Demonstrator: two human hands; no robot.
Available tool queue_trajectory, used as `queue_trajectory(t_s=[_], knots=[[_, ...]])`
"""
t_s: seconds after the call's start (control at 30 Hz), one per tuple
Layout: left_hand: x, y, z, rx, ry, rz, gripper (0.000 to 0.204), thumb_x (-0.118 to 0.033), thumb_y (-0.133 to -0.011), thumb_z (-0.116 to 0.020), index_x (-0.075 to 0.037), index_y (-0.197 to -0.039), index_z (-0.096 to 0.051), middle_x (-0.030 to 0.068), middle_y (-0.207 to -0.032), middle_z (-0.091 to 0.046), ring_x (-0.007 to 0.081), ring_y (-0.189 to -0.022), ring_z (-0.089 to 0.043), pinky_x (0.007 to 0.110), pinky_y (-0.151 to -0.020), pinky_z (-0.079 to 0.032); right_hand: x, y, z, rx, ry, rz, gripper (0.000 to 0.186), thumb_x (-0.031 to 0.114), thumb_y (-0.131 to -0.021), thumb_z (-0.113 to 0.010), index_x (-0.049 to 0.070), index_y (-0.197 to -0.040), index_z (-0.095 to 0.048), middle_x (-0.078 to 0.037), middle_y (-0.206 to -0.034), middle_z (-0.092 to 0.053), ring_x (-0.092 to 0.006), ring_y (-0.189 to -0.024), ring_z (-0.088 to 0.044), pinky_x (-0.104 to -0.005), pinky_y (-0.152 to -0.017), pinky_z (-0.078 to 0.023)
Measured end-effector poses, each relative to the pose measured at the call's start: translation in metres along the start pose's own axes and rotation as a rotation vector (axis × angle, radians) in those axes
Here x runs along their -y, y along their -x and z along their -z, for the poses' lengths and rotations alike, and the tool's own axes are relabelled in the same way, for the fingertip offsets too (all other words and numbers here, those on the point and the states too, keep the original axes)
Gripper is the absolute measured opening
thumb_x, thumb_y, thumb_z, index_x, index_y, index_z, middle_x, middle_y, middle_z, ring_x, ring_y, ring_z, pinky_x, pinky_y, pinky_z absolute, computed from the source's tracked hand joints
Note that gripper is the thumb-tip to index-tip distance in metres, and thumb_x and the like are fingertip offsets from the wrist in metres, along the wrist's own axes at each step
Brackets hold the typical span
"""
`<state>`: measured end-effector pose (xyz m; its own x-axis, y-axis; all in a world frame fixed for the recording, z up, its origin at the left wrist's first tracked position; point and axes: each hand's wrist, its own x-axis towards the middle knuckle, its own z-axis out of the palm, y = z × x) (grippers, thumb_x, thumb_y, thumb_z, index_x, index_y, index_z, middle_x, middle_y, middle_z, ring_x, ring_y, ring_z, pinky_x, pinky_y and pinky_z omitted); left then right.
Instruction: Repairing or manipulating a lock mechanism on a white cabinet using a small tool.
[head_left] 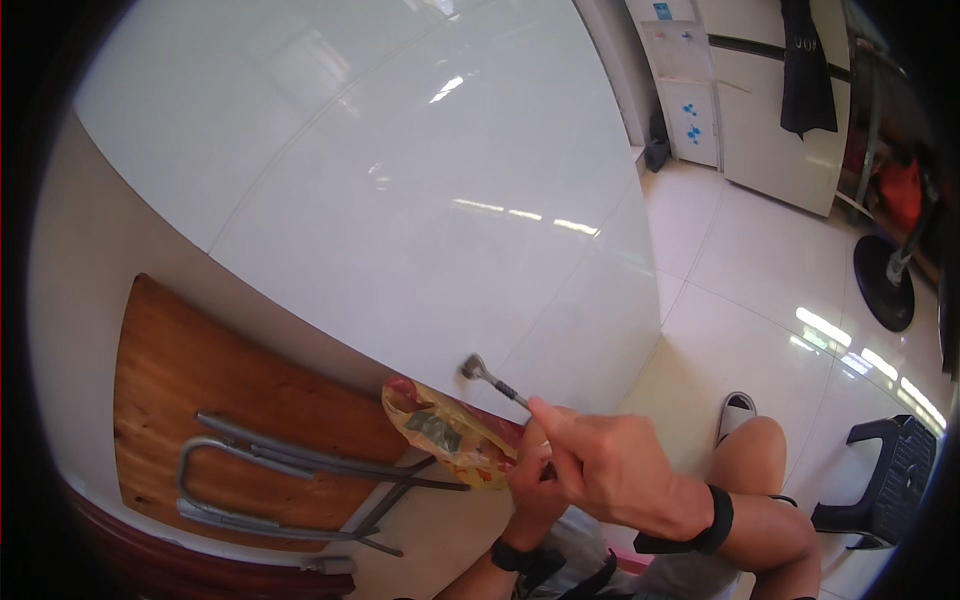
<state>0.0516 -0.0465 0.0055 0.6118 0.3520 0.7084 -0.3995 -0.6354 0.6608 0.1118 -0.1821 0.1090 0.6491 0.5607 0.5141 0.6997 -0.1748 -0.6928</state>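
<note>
My right hand [618, 468] is closed around the thin shaft of a metal rod with a small flared head [472, 366]. The head points away from me over the near edge of the white wall-like panel or tabletop, and a dark ribbed collar sits just behind it. Beneath and beside it, my left hand [532, 488] has its fingers curled at the end of a yellow and red plastic bag [440, 428]. The bag hangs out to the left of that hand, along the panel's edge. The two hands touch, and the rod's lower end is hidden inside them.
Left of the bag leans a brown wooden folding table [240, 400] with grey metal legs [250, 455]. A dark plastic stool [890, 480] stands at the right, below a round black base [884, 284] on the tiled floor. Pale cabinets [770, 120] line the back right, a dark cloth [806, 80] hanging there.
</note>
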Motion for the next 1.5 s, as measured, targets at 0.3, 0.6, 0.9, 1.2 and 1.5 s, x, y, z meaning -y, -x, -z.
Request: queue_trajectory(t_s=[0.3,0.6,0.9,1.2,1.5], knots=[[0.017,0.021,-0.011,-0.129,-0.355,0.061,0.014,0.002,-0.081,-0.074,-0.002,-0.093,-0.068,0.0033,-0.078,-0.068,0.0042,-0.054,-0.054,0.020,-0.050,-0.044,0.007,0.012,-0.011,-0.008,0.003,-0.091,0.047,0.002,-0.081,-0.058,-0.003,-0.127,-0.060,-0.016,-0.061,-0.057,-0.0318,-0.050,-0.058,-0.0406,-0.048,-0.046],[0.015,0.021,0.016,0.113,-0.131,0.126,0.014,-0.003,-0.081,-0.076,-0.002,-0.090,-0.066,0.0031,-0.070,-0.066,0.0049,-0.053,-0.054,0.019,-0.050,-0.042,-0.006,0.014,-0.012,0.094,0.144,-0.163,0.060,0.015,-0.075,-0.066,-0.002,-0.131,-0.056,-0.015,-0.068,-0.064,-0.0320,-0.056,-0.063,-0.0436,-0.049,-0.049],[0.010,0.019,0.012,0.116,-0.095,0.133,0.016,-0.006,-0.085,-0.076,-0.002,-0.094,-0.063,-0.0018,-0.076,-0.062,0.0027,-0.063,-0.054,0.017,-0.055,-0.042,-0.012,0.012,-0.012,-0.097,0.211,-0.163,0.052,0.008,-0.077,-0.062,0.000,-0.128,-0.059,-0.009,-0.066,-0.060,-0.0268,-0.053,-0.061,-0.0375,-0.047,-0.047],[0.005,0.015,0.009,0.088,-0.113,0.145,0.016,-0.006,-0.084,-0.078,-0.001,-0.093,-0.066,0.0001,-0.067,-0.062,0.0037,-0.052,-0.052,0.018,-0.049,-0.040,-0.026,0.011,-0.017,-0.061,0.139,-0.214,0.066,0.019,-0.069,-0.070,-0.003,-0.130,-0.058,-0.013,-0.062,-0.061,-0.0305,-0.052,-0.062,-0.0425,-0.048,-0.047],[0.006,0.017,0.007,0.089,-0.323,0.128,0.018,-0.007,-0.082,-0.079,-0.001,-0.092,-0.065,0.0010,-0.071,-0.063,0.0042,-0.058,-0.053,0.018,-0.054,-0.043,-0.021,0.012,-0.025,0.060,0.050,-0.238,0.061,0.016,-0.079,-0.063,-0.014,-0.130,-0.047,-0.019,-0.067,-0.065,-0.0374,-0.061,-0.065,-0.0465,-0.054,-0.052]])
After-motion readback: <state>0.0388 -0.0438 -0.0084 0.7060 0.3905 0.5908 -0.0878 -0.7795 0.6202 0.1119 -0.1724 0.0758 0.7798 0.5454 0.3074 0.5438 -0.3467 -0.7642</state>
